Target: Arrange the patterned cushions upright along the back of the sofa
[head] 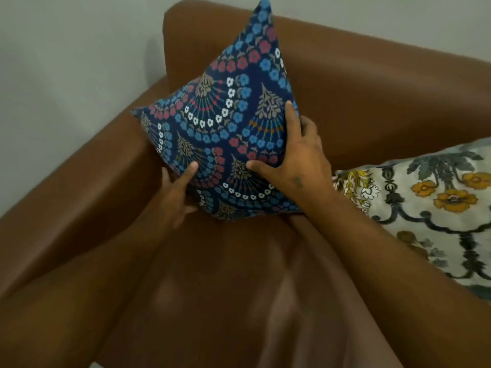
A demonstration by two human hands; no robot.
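A dark blue cushion (225,123) with blue, red and white flower arcs stands tilted on one corner in the sofa's left back corner, leaning against the backrest. My left hand (178,192) grips its lower left edge, thumb on the front face. My right hand (295,158) holds its right edge, thumb on the front and fingers wrapped around the side. A second cushion (435,205), pale grey with yellow flowers and dark scrollwork, lies flat on the seat at the right, partly cut off by the frame edge.
The brown leather sofa (372,83) has a backrest running across the top and a left armrest (79,187) beside the blue cushion. A pale wall lies behind and to the left. The seat (218,301) stretches toward me.
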